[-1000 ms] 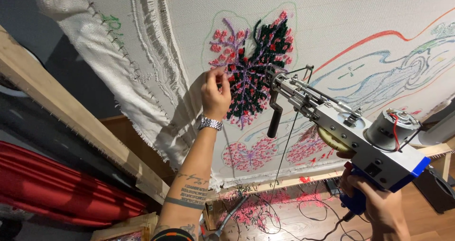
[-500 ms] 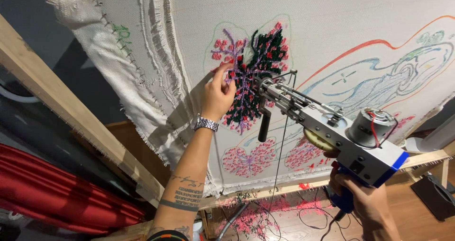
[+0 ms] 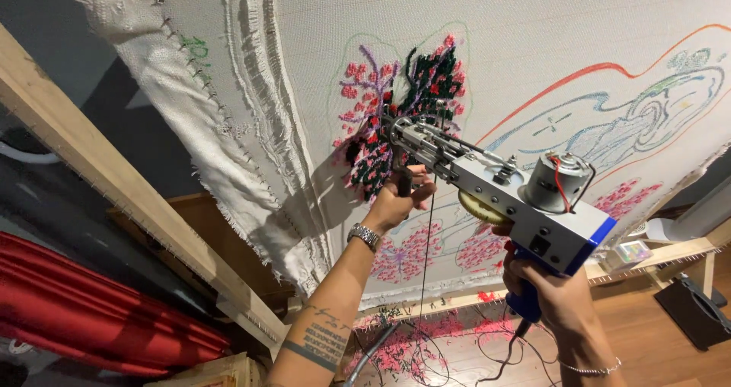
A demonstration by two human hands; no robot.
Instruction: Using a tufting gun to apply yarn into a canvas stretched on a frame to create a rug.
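A small clear plastic box (image 3: 630,253) sits on the wooden rail at about four o'clock, just right of the tufting gun's blue handle; it is squarish, see-through, with pale multicoloured contents too small to make out. At about seven o'clock, on the bottom edge, the top of a brown box (image 3: 221,372) shows beside the red roll; whether it is wood or cardboard cannot be told. No labels, signs or screens are in view.

Bright, even light on white cloth (image 3: 533,44). Soft shadow under arm. Left side dark and dim. Picture sharp. Edges bend and lean.
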